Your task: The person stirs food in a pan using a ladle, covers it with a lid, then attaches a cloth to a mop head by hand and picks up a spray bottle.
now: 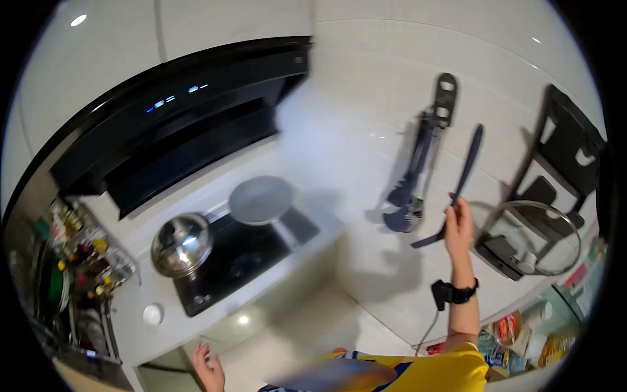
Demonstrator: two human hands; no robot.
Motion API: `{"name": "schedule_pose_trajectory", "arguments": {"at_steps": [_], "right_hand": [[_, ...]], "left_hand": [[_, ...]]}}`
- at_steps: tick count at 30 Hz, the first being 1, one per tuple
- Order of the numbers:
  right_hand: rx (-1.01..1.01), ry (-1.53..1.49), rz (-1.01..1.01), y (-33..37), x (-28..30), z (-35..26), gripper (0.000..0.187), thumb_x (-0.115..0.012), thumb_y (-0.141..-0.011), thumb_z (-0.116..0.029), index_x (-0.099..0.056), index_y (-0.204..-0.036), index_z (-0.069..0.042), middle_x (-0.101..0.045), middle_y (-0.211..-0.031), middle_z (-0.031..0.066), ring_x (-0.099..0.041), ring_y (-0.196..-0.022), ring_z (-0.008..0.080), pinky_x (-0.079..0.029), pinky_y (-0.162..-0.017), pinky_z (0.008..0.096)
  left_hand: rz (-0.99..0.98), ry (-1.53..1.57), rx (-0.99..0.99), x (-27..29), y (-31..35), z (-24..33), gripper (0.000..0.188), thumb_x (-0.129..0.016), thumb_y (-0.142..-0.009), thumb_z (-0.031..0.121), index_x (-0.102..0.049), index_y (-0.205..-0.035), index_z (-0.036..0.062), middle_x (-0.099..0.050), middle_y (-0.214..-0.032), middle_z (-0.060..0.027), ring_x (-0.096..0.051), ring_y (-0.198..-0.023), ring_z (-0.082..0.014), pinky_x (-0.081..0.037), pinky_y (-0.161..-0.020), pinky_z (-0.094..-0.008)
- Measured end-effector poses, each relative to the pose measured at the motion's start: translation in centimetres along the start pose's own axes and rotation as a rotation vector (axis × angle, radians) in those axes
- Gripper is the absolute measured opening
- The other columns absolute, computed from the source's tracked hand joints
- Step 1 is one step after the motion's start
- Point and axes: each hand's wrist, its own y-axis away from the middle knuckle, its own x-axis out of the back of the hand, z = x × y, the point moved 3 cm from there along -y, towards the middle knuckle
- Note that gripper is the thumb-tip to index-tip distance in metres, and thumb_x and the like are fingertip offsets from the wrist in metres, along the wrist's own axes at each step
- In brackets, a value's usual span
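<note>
My right hand (459, 225) is raised at the wall on the right, its fingers wrapped round the handle of a dark blue spatula (470, 160). The handle points up and the bent blade end sticks out below, to the left of my wrist. Just left of it, several dark blue utensils (415, 179) hang from a black wall rack (446, 91). Low on the left, near the counter's front edge, my left hand (209, 367) is empty, its fingers loosely bent and apart.
A grey frying pan (261, 200) and a domed steel lid (183, 243) sit at the black cooktop (241, 261) under a dark range hood (196, 111). A black wall rack (545, 153) holds a glass lid (568, 225). Bottles (78, 225) crowd the left; a small white dish (153, 314) stands nearby.
</note>
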Motion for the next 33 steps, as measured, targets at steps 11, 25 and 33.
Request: {"name": "schedule_pose_trajectory", "arguments": {"at_steps": [11,25,33], "right_hand": [[0.679,-0.074,-1.244,18.4,-15.2,-17.2,0.031,-0.051,-0.07,-0.006,-0.054,-0.099,-0.013,-0.053,-0.073,0.006,-0.051,-0.063,0.024,-0.039,-0.053,0.0329],[1.1,-0.062,-1.162,22.9,-27.4,-24.0,0.032,-0.053,-0.072,-0.008,-0.054,-0.101,-0.021,-0.052,-0.083,-0.0006,-0.05,-0.07,0.014,-0.036,-0.063,0.0263],[0.42,-0.682,-0.911,18.6,-40.3,-26.2,0.032,-0.059,-0.064,0.0,-0.042,-0.091,-0.003,-0.045,-0.087,0.0114,-0.049,-0.06,0.0178,-0.042,-0.055,0.0236]], "left_hand": [[-0.787,0.626,0.188,-0.7,-4.6,6.8,0.037,-0.045,-0.081,0.025,-0.049,-0.107,0.0007,-0.056,-0.096,-0.0131,-0.053,-0.086,-0.0198,-0.041,-0.075,-0.0284],[-1.306,0.691,0.357,-0.3,-6.9,1.3,0.048,-0.044,-0.082,0.026,-0.03,-0.122,0.0035,-0.058,-0.074,-0.0027,-0.05,-0.049,-0.0075,-0.038,-0.04,-0.0172],[-0.671,0.739,0.588,3.6,-8.4,-2.6,0.025,-0.036,-0.075,0.001,-0.038,-0.1,0.002,-0.04,-0.064,-0.0015,-0.035,-0.036,-0.0077,-0.027,-0.034,-0.02]]}}
